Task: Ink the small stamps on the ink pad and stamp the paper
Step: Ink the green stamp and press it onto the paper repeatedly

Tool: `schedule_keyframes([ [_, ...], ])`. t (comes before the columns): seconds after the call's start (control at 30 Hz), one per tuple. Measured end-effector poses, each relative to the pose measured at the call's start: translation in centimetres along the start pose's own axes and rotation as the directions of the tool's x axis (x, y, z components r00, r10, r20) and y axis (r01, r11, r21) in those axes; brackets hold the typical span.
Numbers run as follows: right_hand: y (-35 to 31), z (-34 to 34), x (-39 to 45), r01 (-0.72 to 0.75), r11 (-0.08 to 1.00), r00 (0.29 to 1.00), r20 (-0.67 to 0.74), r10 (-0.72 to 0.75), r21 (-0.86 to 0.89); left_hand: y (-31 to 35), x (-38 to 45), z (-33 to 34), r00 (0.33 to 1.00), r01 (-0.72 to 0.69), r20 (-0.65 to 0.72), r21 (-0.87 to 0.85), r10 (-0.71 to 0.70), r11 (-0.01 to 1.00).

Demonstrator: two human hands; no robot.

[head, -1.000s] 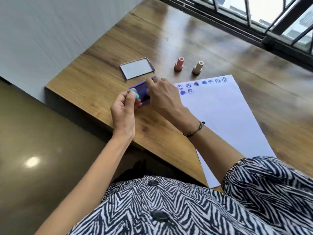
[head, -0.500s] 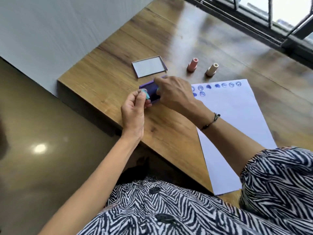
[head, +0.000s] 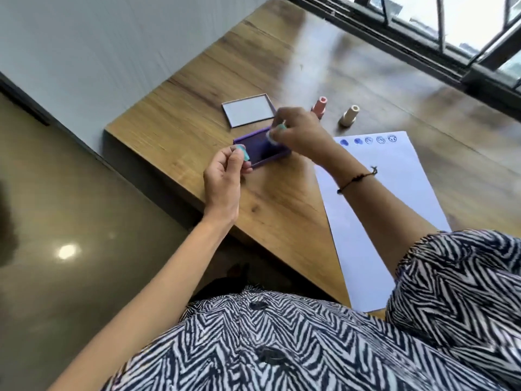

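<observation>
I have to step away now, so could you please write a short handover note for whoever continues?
Left hand pinches a teal stamp cap beside the open purple ink pad. Right hand holds a small teal stamp over the pad. Pink stamp and cream stamp stand behind the white paper sheet. Done: one row of prints along its top. Left: more stamping.

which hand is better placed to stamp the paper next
Right. The right hand pinches a stamp over the ink pad, beside the paper. The left hand holds only a teal piece, farther off.
</observation>
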State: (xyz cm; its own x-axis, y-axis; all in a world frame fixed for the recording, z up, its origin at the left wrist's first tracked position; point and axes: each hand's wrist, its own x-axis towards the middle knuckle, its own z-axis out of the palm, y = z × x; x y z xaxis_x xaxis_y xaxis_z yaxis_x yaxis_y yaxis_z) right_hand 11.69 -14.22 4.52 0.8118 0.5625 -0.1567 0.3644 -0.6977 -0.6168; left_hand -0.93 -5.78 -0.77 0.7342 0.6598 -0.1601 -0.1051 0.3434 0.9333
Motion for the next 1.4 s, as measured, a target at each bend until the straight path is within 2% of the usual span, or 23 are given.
schedule_keyframes([
  [0.07, -0.3, -0.3, 0.4, 0.0, 0.998, 0.998, -0.062, 0.004, 0.069, 0.1, -0.1, 0.0, 1.0, 0.002, -0.002, 0.003, -0.002, 1.0],
  [0.1, -0.6, 0.0, 0.6, 0.028, 0.999, 0.996, -0.081, -0.026, 0.02, 0.0, -0.1, 0.0, 1.0, 0.007, -0.001, 0.007, -0.007, 1.0],
  [0.17, -0.9, 1.2, 0.8, 0.107, 0.975, 0.987, -0.099, -0.128, -0.195, -0.1, -0.1, -0.1, 1.0, 0.009, 0.011, 0.014, -0.009, 1.0],
  [0.27, -0.5, 3.7, 0.0, 0.27, 0.824, 0.945, -0.028, -0.326, -0.498, -0.3, 0.1, -0.4, 0.999, 0.009, 0.037, 0.037, -0.01, 0.999],
  [0.33, -0.3, 4.3, -0.5, 0.303, 0.768, 0.929, -0.004, -0.37, -0.565, -0.5, 0.1, -0.5, 0.999, 0.011, 0.038, 0.054, -0.013, 0.998],
  [0.43, -0.7, 4.0, -0.3, 0.291, 0.769, 0.934, -0.005, -0.357, -0.57, -0.6, 0.1, -0.6, 0.999, 0.008, 0.036, 0.072, -0.011, 0.997],
  [0.5, -1.1, 3.4, -0.3, 0.254, 0.823, 0.953, -0.014, -0.303, -0.508, -0.6, 0.0, -0.5, 1.0, -0.019, 0.024, 0.074, 0.017, 0.997],
  [0.53, -0.9, 3.0, -0.5, 0.21, 0.883, 0.966, -0.052, -0.255, -0.42, -0.6, -0.1, -0.3, 0.999, -0.045, 0.023, 0.085, 0.043, 0.995],
  [0.6, 0.2, 1.9, -1.6, 0.097, 0.987, 0.967, -0.224, -0.123, -0.125, -0.6, -0.6, 0.3, 0.992, -0.118, 0.065, 0.153, 0.109, 0.981],
  [0.67, 2.5, 0.2, -3.3, 0.027, 0.983, 0.905, -0.423, 0.054, 0.183, -0.7, -1.6, 1.6, 0.967, -0.206, 0.201, 0.252, 0.157, 0.945],
  [0.7, 4.1, -0.6, -4.3, -0.015, 0.96, 0.872, -0.466, 0.149, 0.279, -0.8, -2.1, 2.5, 0.942, -0.258, 0.288, 0.296, 0.172, 0.919],
  [0.8, 8.3, -2.7, -6.4, -0.177, 0.907, 0.837, -0.427, 0.343, 0.382, -1.3, -3.0, 6.1, 0.838, -0.401, 0.528, 0.419, 0.14, 0.815],
  [0.87, 9.9, -3.6, -6.8, -0.225, 0.919, 0.828, -0.434, 0.355, 0.323, -1.7, -3.0, 8.4, 0.764, -0.5, 0.641, 0.513, 0.076, 0.698],
  [0.93, 10.3, -4.2, -6.4, -0.232, 0.959, 0.849, -0.446, 0.283, 0.165, -2.3, -2.9, 9.6, 0.711, -0.596, 0.702, 0.578, 0.033, 0.557],
  [1.03, 10.2, -4.8, -5.4, -0.204, 0.978, 0.902, -0.395, 0.173, -0.037, -3.0, -2.8, 10.0, 0.689, -0.672, 0.722, 0.601, 0.067, 0.431],
  [1.23, 9.8, -4.8, -4.7, -0.161, 0.949, 0.939, -0.34, 0.062, -0.272, -3.4, -2.9, 9.7, 0.665, -0.718, 0.735, 0.581, 0.132, 0.383],
  [1.4, 9.8, -4.9, -4.5, -0.122, 0.927, 0.961, -0.274, 0.021, -0.355, -3.5, -2.8, 9.6, 0.645, -0.739, 0.747, 0.557, 0.159, 0.38],
])
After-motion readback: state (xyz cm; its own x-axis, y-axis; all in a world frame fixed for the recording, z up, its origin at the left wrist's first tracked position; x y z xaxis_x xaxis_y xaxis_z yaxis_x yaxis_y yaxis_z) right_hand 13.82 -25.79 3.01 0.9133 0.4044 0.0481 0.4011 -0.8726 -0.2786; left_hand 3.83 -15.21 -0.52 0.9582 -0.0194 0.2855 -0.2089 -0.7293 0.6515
